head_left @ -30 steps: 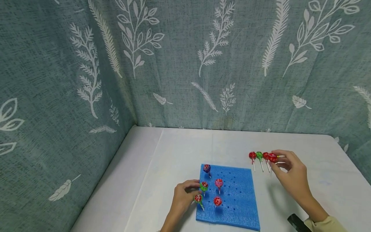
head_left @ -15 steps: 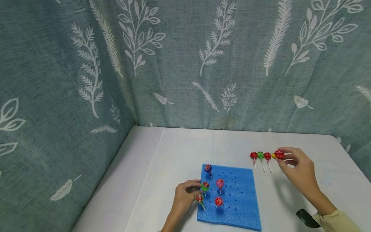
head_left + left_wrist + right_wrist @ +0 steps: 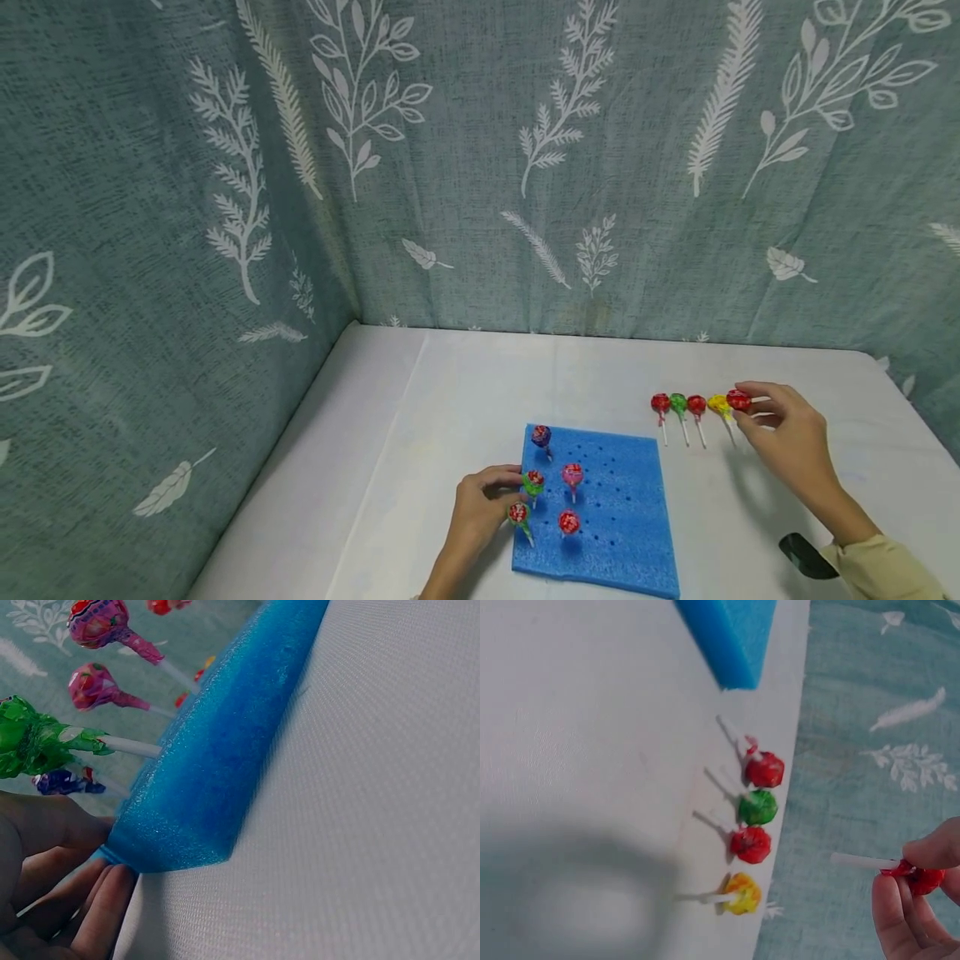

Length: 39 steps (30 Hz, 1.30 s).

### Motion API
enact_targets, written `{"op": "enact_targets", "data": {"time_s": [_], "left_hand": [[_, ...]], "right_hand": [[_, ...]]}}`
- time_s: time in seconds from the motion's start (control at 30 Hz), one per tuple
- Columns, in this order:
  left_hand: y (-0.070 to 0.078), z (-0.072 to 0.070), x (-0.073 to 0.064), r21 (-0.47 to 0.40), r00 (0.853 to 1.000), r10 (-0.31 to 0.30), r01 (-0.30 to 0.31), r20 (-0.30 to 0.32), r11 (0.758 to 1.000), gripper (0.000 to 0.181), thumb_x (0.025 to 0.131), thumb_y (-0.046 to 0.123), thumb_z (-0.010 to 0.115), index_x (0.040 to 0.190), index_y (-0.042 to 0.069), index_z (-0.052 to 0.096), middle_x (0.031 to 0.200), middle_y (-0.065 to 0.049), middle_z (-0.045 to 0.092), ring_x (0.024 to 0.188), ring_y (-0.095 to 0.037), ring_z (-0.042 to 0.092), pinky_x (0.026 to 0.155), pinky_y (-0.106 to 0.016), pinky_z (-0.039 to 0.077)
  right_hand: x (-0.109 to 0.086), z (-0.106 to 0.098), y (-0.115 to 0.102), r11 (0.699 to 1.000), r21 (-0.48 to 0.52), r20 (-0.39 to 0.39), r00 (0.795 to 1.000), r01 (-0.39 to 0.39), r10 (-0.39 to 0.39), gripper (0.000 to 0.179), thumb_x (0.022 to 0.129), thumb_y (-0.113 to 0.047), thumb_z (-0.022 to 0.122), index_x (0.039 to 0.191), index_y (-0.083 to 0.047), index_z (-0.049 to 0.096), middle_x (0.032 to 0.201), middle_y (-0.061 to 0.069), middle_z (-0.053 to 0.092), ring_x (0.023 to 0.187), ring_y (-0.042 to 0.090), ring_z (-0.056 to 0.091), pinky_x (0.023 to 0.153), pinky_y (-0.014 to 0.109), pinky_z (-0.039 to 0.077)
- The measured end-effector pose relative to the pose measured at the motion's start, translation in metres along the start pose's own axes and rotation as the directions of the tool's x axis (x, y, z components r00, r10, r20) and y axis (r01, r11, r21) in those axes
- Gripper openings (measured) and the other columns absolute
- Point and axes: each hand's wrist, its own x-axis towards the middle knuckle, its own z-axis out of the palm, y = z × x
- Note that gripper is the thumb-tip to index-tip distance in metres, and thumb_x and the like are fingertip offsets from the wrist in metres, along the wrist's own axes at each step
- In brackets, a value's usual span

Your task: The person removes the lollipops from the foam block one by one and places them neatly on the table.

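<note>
My right hand pinches a red-wrapped lollipop by its head and twisted wrapper, the white stick pointing away from the fingers. Beside it lies a yellow lollipop, in a row with a red one, a green one and another red one. My left hand grips the left edge of a blue foam board, finger and thumb at its edge in the left wrist view. Several lollipops stand in the board, among them a green one close to the left fingers.
Rows of small holes run across the board's top. A white cloth-covered table lies beneath everything. Behind and to the left hangs a green-grey leaf-patterned curtain. A black strap sits by the right sleeve.
My right hand has moved right with the red lollipop, away from the row, and the yellow lollipop has come into view. The left hand keeps its place at the board.
</note>
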Motion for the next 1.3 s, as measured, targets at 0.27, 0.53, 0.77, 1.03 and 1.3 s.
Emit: {"op": "enact_targets", "data": {"time_s": [0.27, 0.53, 0.77, 1.03, 1.3], "left_hand": [[-0.020, 0.004, 0.006, -0.009, 1.000, 0.007, -0.007, -0.009, 1.000, 0.019, 0.072, 0.000, 0.078, 0.088, 0.010, 0.074, 0.103, -0.002, 0.070, 0.099, -0.018, 0.063, 0.086, -0.029, 0.050], [-0.020, 0.004, 0.006, -0.012, 1.000, 0.015, -0.015, -0.011, 1.000, 0.019, 0.071, 0.001, 0.079, 0.087, 0.009, 0.075, 0.101, -0.002, 0.070, 0.097, -0.017, 0.064, 0.085, -0.025, 0.049], [-0.022, 0.005, 0.006, -0.015, 1.000, 0.014, -0.014, -0.016, 1.000, 0.018, 0.071, 0.000, 0.078, 0.087, 0.009, 0.074, 0.102, -0.003, 0.070, 0.101, -0.020, 0.063, 0.084, -0.022, 0.049], [-0.022, 0.004, 0.005, -0.008, 1.000, 0.026, -0.026, -0.016, 1.000, 0.018, 0.072, 0.001, 0.079, 0.087, 0.010, 0.074, 0.103, -0.002, 0.070, 0.103, -0.020, 0.062, 0.086, -0.025, 0.049], [-0.010, 0.002, 0.001, -0.024, 1.000, 0.006, -0.006, -0.011, 1.000, 0.019, 0.072, -0.003, 0.077, 0.088, 0.008, 0.074, 0.104, -0.006, 0.070, 0.103, -0.022, 0.062, 0.087, -0.026, 0.049]], "right_hand": [[0.005, -0.007, -0.014, 0.998, 0.020, 0.020, 0.998, -0.067, 0.067, 0.035, 0.075, 0.008, 0.071, 0.108, 0.002, 0.064, 0.098, 0.015, 0.057, 0.079, 0.026, 0.061, 0.063, -0.002, 0.035], [0.012, 0.020, 0.067, 0.997, -0.074, 0.012, 1.000, -0.028, 0.029, 0.038, 0.076, -0.004, 0.076, 0.112, -0.010, 0.065, 0.100, 0.006, 0.058, 0.078, 0.013, 0.059, 0.060, 0.006, 0.043], [0.016, 0.027, 0.093, 0.992, -0.108, 0.049, 0.997, -0.057, 0.063, 0.038, 0.080, -0.006, 0.072, 0.116, -0.010, 0.063, 0.105, 0.012, 0.057, 0.085, 0.031, 0.062, 0.062, -0.002, 0.033], [0.022, 0.026, 0.093, 0.983, -0.140, 0.102, 0.985, -0.122, 0.137, 0.038, 0.081, -0.005, 0.070, 0.118, -0.003, 0.062, 0.106, 0.018, 0.058, 0.087, 0.035, 0.061, 0.058, 0.021, 0.048], [0.024, 0.005, 0.036, 0.973, -0.135, 0.179, 0.961, -0.188, 0.210, 0.037, 0.080, -0.001, 0.067, 0.115, 0.008, 0.059, 0.106, 0.029, 0.057, 0.087, 0.042, 0.057, 0.065, 0.046, 0.053]]}}
